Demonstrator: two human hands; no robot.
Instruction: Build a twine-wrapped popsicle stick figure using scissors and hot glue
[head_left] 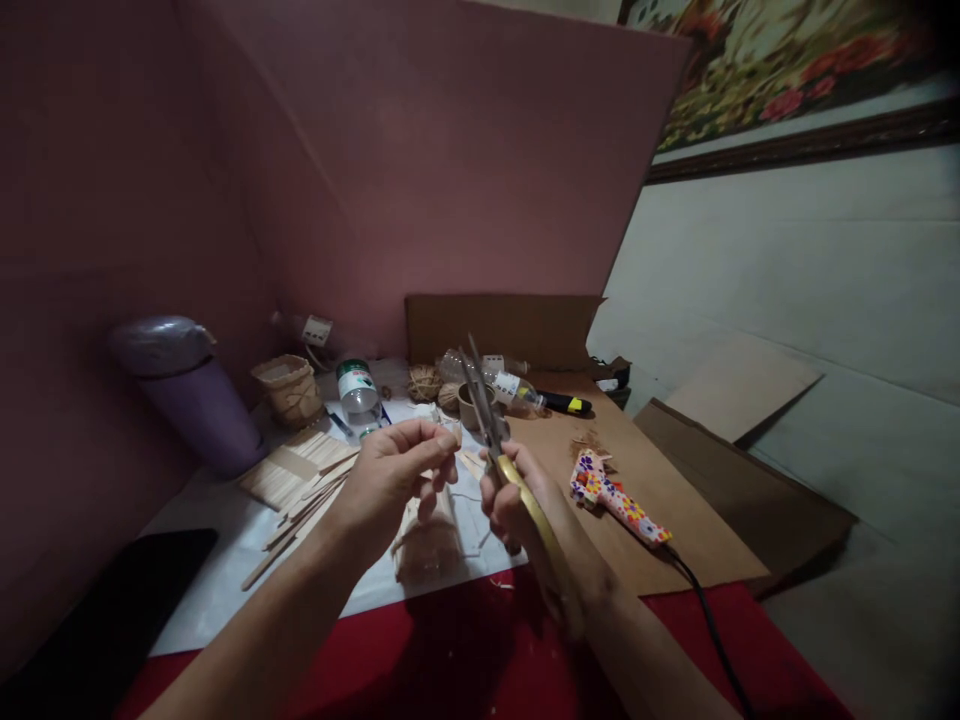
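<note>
My right hand [517, 500] grips a pair of scissors [536, 510] with yellow handles. The metal blades point up and away, slightly parted. Close to the blades, the fingertips of my left hand [409, 460] are pinched together. A small pale bit seems to show at those fingertips, too small to name. Below my hands lies a clear rounded piece [426, 545], partly covered with pale wooden strips and partly hidden by my left hand. Loose wooden craft sticks [300, 505] fan out left of my left wrist, beside a stack of sticks [281, 468].
A floral-patterned glue gun [615, 500] with a black cord rests on a cardboard sheet [697, 540] at right. Behind stand a purple container [199, 410], a wood-covered cup [289, 390], a green-labelled bottle [360, 395], twine balls [424, 383] and a lying clear bottle [514, 388].
</note>
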